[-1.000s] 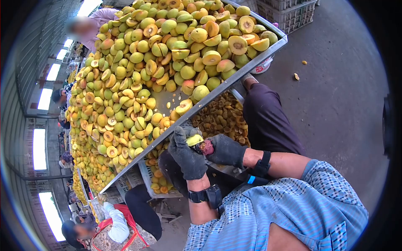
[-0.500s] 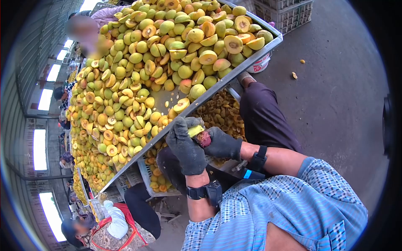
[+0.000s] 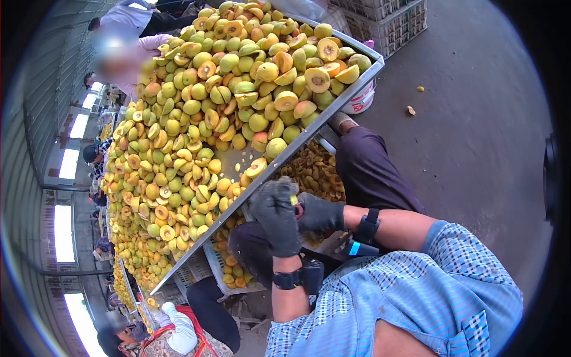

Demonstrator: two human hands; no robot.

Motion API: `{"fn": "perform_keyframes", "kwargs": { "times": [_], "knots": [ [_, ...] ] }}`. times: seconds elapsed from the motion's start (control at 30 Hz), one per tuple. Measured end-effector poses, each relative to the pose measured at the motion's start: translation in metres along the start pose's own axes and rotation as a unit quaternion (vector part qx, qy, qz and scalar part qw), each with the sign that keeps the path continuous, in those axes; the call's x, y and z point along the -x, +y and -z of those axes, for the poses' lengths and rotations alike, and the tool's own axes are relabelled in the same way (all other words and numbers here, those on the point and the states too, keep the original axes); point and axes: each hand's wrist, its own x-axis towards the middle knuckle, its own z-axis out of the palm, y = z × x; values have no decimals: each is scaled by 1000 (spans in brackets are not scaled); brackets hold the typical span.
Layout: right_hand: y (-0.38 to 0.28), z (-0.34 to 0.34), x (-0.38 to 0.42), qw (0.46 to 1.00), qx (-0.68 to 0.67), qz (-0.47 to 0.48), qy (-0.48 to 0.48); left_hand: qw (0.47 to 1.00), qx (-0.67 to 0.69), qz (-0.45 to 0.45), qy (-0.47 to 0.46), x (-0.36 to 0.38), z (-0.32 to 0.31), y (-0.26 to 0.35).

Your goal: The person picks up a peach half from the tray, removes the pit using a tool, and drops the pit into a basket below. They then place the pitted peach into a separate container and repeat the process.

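Both my hands wear dark grey gloves and meet just off the table's near edge, above my lap. My left hand point(image 3: 276, 215) is closed around a small piece of yellow-green fruit point(image 3: 294, 200), mostly hidden by the fingers. Right against it, my right hand point(image 3: 320, 212) is closed on a dark red object point(image 3: 299, 210) whose kind I cannot make out. Past the hands, a metal-rimmed table point(image 3: 324, 113) carries a heap of yellow-green peaches point(image 3: 262, 71), many cut in halves. A peach half point(image 3: 256, 168) lies cut side up by the rim.
Below the table lies a pile of brownish-yellow fruit scraps point(image 3: 312, 169). A crate of peach halves point(image 3: 233, 275) stands beside my knee. Stacked crates point(image 3: 389, 27) and a white bucket point(image 3: 360, 100) stand at the far end. Other people sit along the table, one point(image 3: 184, 333) at lower left.
My left hand has turned and closed further over the fruit, covering more of it and the red object. The view has shifted slightly, with another person now showing at top left.
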Motion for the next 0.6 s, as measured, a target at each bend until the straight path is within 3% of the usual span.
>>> {"fn": "perform_keyframes", "kwargs": {
  "times": [0.03,0.07,0.1,0.13,0.17,0.2,0.23,0.27,0.37,0.4,0.43,0.5,0.57,0.6],
  "knots": [
    [26,-9,-10,1000,2,6,0,982,-149,-116,-31,2,-4,-2],
    [55,-20,-19,986,7,135,92,945,-256,-201,-29,5,-8,-4],
    [58,-24,-20,948,11,260,183,944,-256,-205,-30,6,-9,-5],
    [64,-18,-13,973,59,184,127,983,-144,-111,-34,8,-9,-6],
    [48,-12,-2,973,59,186,126,999,-31,-15,-36,10,-7,-6],
    [23,-6,11,998,-44,45,28,999,-32,-18,-33,9,-2,-6],
    [0,-1,20,982,-144,-99,-72,989,119,73,-40,7,4,-7],
    [-15,3,25,967,-206,-104,-108,949,268,161,-46,7,8,-6],
    [-15,4,21,947,-241,-95,-190,948,263,179,12,16,19,3],
    [-7,-16,11,965,-193,57,-168,930,279,233,49,17,27,12],
    [0,-13,7,964,67,133,-219,949,171,242,113,21,31,25],
    [6,-32,17,923,261,209,-191,952,115,246,140,24,53,13],
    [8,-37,14,945,190,177,-197,926,213,236,205,23,96,-28],
    [13,-34,11,954,167,191,-160,975,-122,88,166,28,126,-36]
  ]
}}
